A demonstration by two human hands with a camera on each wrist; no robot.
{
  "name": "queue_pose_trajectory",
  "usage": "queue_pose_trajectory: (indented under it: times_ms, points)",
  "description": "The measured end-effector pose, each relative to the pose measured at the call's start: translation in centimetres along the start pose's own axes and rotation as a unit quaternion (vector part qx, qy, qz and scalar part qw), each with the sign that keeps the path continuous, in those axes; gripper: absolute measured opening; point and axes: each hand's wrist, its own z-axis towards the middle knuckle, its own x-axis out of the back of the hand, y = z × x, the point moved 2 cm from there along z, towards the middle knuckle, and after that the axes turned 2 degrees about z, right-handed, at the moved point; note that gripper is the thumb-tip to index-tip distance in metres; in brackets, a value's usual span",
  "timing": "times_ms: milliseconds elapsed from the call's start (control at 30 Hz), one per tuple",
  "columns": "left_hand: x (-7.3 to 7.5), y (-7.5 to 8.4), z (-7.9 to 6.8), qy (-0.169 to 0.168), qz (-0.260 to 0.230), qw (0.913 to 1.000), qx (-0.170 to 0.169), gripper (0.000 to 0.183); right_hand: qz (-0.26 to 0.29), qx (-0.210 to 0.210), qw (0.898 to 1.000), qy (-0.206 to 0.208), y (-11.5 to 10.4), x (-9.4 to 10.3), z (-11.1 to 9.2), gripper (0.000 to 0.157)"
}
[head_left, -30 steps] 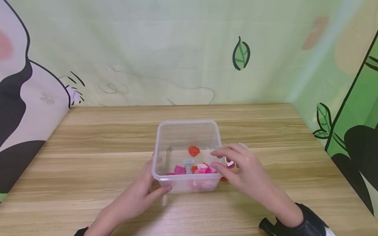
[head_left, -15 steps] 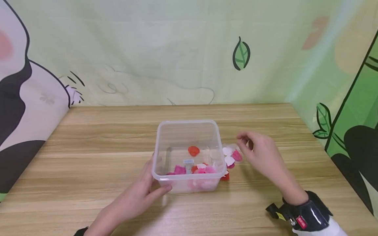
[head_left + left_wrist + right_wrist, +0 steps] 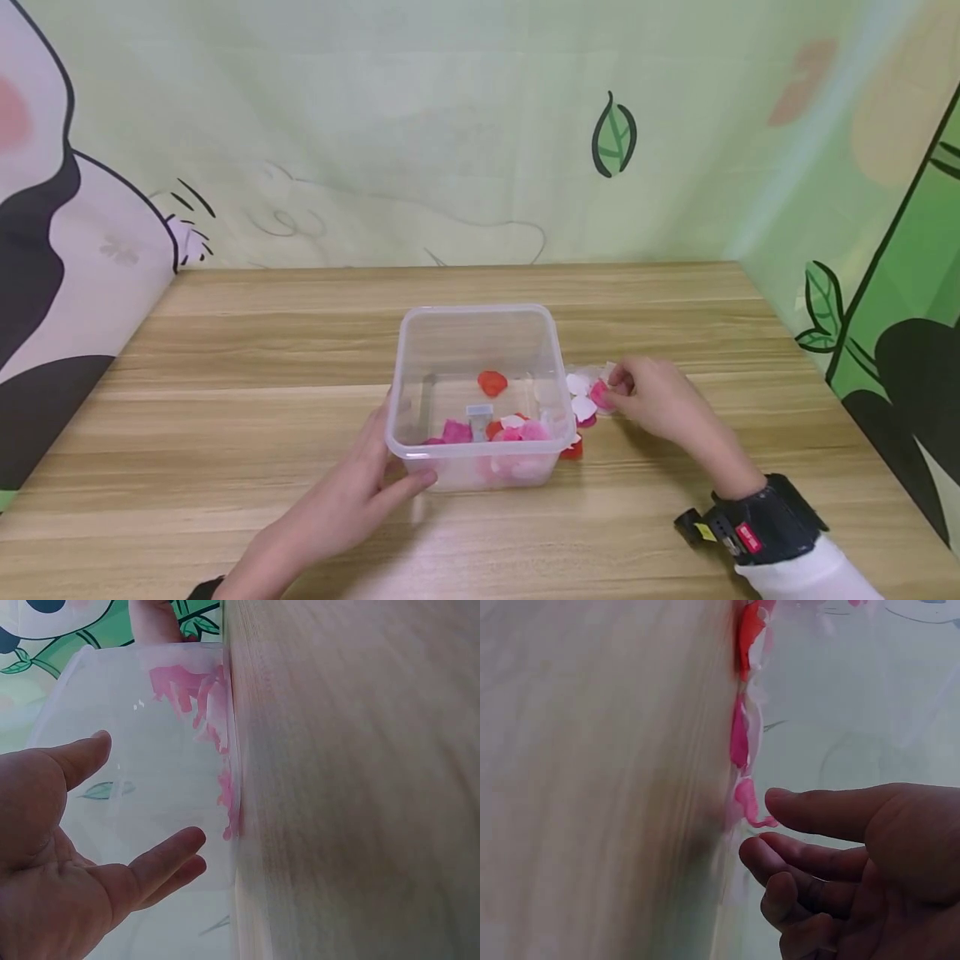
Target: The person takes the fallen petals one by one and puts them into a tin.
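Observation:
A clear plastic box [image 3: 472,451] stands on the table with pink petals [image 3: 457,432] and a red petal [image 3: 492,383] inside. My left hand [image 3: 352,492] rests at its left front corner, thumb by the front wall and fingers along the left side. In the left wrist view those fingers [image 3: 169,866] are spread and fairly straight against the box. To the right of the box, my right hand [image 3: 660,400] reaches a pink petal [image 3: 600,393] at the edge of a small pile. The right wrist view shows that petal's curled edge [image 3: 748,799] between thumb and forefinger, with a gap around it.
White petals [image 3: 582,408] and a red petal [image 3: 573,450] lie beside the box's right wall. Inside the box is a small pale, clear piece [image 3: 480,411]. The wooden table [image 3: 285,350] meets a printed cloth backdrop [image 3: 375,167] behind and at both sides.
My right hand has gone from above the box's right rim out to the right, then down to the pink petal. Pile petals it covered now show. My left hand and the box stay put.

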Motion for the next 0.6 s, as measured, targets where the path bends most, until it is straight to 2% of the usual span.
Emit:
queue_pose_trajectory:
  times_ms: [267, 433, 600]
  points:
    - [-0.1, 0.1, 0.1, -0.003, -0.01, 0.9999, 0.008, 0.104, -0.016, 0.012, 1.0, 0.005, 0.2, -0.1, 0.2, 0.005]
    - [-0.1, 0.1, 0.1, -0.005, -0.015, 0.9998, 0.012, 0.104, -0.007, 0.009, 1.0, 0.019, -0.1, 0.8, -0.2, 0.004]
    - [-0.1, 0.1, 0.1, -0.004, -0.02, 0.9998, 0.009, 0.103, -0.008, 0.026, 0.999, 0.042, -0.9, 1.9, -0.8, 0.003]
